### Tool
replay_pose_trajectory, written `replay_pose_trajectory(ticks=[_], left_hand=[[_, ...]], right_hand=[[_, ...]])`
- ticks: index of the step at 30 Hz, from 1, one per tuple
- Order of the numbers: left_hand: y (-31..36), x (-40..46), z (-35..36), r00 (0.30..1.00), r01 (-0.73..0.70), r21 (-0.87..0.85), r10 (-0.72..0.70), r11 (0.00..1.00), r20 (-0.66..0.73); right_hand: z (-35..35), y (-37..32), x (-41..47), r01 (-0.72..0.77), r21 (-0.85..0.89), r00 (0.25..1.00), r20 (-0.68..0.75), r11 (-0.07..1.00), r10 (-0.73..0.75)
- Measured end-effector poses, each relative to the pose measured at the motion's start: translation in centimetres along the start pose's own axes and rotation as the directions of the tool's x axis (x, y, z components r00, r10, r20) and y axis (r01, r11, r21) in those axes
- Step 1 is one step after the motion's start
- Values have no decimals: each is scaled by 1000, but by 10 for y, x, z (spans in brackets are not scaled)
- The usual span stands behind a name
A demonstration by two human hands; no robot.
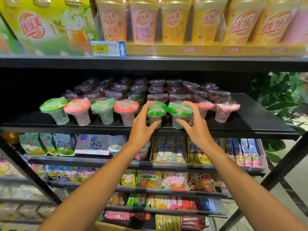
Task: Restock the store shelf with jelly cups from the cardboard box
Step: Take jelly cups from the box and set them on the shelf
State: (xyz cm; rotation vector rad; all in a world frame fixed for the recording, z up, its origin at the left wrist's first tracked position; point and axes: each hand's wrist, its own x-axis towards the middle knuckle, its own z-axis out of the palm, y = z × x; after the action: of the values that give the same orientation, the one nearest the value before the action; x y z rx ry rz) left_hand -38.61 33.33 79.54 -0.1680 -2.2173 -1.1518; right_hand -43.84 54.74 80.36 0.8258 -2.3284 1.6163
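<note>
With our left hand [141,124] and right hand [195,125] each gripping a green-lidded jelly cup [156,112] at the shelf [250,124] front, we judged it best to set both upright, level with the row.

Black metal rack [150,64], several tiers, slanted side braces [275,174] at right. Top tier: tall drink cups [176,20] in a row, green-yellow cartons [50,25] to their left; price tag [108,48] reading 9.90 clipped to the tier edge. Lower tiers: snack packets [168,149], bright mixed colours, packed side by side. Plant [280,97] with broad green leaves just right of rack. Pale floor [293,180] visible beyond the braces. Recess under top tier dark; top tier brightly lit.
</note>
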Motion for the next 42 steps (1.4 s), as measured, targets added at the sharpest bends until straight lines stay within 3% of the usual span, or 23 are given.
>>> replay_pose_trajectory(ticks=[5, 20, 25, 28, 30, 33, 38, 42], left_hand=[[-4, -4, -4, 997, -5, 35, 2, 999, 71], [1, -12, -18, 984, 20, 88, -35, 996, 173], [8, -36, -39, 987, 62, 209, -91, 976, 130], [5, -62, -58, 996, -20, 333, -10, 943, 88], [-3, -87, -72, 991, -97, 420, 48, 902, 126], [-26, -134, -92, 966, -155, 519, 18, 841, 260], [-95, -229, -130, 881, -137, 631, -198, 763, 430], [-159, -313, -170, 780, -34, 680, -406, 732, 477]], right_hand=[[3, 5, -1, 19, -43, 999, -49, 999, -21], [-4, 2, -13, -23, -19, 999, 21, 1000, 24], [-11, -5, -43, -57, -50, 995, -79, 997, 53], [-10, -8, -64, -2, -138, 992, -124, 990, -15], [-2, -6, -79, 69, -214, 996, -43, 974, -80], [24, 1, -101, 137, -306, 978, 190, 942, -80], [104, 20, -137, 93, -323, 834, 542, 942, 104], [184, 47, -195, 46, -343, 734, 649, 938, 201]])
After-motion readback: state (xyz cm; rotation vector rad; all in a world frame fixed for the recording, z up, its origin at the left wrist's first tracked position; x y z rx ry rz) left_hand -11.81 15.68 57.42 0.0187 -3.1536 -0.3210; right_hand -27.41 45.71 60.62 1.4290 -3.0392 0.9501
